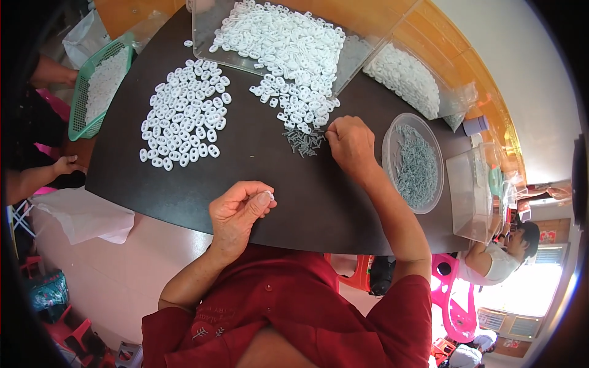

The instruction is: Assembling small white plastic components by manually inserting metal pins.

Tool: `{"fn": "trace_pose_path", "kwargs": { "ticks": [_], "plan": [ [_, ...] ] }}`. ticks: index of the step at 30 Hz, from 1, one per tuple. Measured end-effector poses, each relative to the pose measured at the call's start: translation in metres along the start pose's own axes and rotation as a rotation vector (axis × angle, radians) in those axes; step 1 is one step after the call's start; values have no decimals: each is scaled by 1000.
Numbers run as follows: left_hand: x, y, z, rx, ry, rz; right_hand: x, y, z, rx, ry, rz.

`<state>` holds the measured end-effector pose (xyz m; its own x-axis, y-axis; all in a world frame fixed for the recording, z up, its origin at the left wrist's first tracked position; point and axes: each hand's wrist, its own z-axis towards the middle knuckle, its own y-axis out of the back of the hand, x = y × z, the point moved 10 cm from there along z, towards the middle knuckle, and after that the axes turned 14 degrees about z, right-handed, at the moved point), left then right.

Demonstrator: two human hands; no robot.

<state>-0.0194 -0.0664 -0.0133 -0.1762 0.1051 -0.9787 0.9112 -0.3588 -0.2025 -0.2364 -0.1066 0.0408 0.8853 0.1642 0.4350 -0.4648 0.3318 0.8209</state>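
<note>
My left hand (236, 218) is raised over the near edge of the dark table, thumb and fingers pinching a small white plastic piece (271, 196). Only a bit of that piece shows past the fingertips. Further off and to the right, my right hand (353, 144) is closed, its fingertips down beside a small heap of thin grey screw-like pins (302, 141). Whatever those fingers hold is hidden. Just beyond the heap lie loose white oval pieces with two holes (302, 104), spilling from a clear tipped bin (239, 60) full of the same pieces.
White oval pieces (184, 116) are spread on the dark table (245, 153) at left. A round clear tub (388, 165) of grey pins and a clear box (466, 196) stand right. Another person's hands (69, 164) are near a green basket (80, 110) at far left.
</note>
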Motion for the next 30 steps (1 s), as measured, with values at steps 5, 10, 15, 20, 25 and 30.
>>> {"fn": "trace_pose_path", "kwargs": {
  "ticks": [5, 10, 15, 20, 25, 30],
  "plan": [
    [1, 0, -5, -14, 0, -25, 16, -1, -7, -3, 167, -55],
    [4, 2, 0, -15, 71, -25, 24, 15, -16, -74, 133, 84],
    [2, 0, 9, -33, 108, -60, 44, 12, -29, 74, -142, 520],
    [0, -2, 11, -21, 99, -41, 74, -15, -42, 251, -265, 815],
    [-3, -9, 8, 26, 71, -55, 79, -19, -44, 220, -334, 980],
    [-1, -12, 5, 52, 45, -3, 86, -15, -43, 215, -276, 914]
  ]
}}
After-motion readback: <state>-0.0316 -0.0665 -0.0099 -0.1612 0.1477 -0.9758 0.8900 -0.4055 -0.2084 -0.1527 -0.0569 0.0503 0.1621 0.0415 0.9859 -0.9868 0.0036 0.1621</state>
